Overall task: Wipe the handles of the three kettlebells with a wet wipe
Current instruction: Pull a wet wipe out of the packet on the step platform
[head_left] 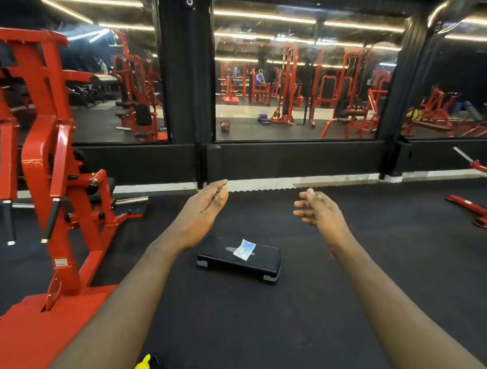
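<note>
Left hand [204,204], right hand [320,211] outstretched above floor [360,285], grip released on both, nothing held. Wet wipe packet [244,249] lies on black step platform [217,254], between forearms.

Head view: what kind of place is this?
A gym, most likely: red weight machine at left, black aerobic step on the floor, wall panes showing more red machines.

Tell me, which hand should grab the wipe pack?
Probably left. Both hands are open and empty, but the left hand appears nearer the pack on the step; the right hand is farther off to the side.
</note>
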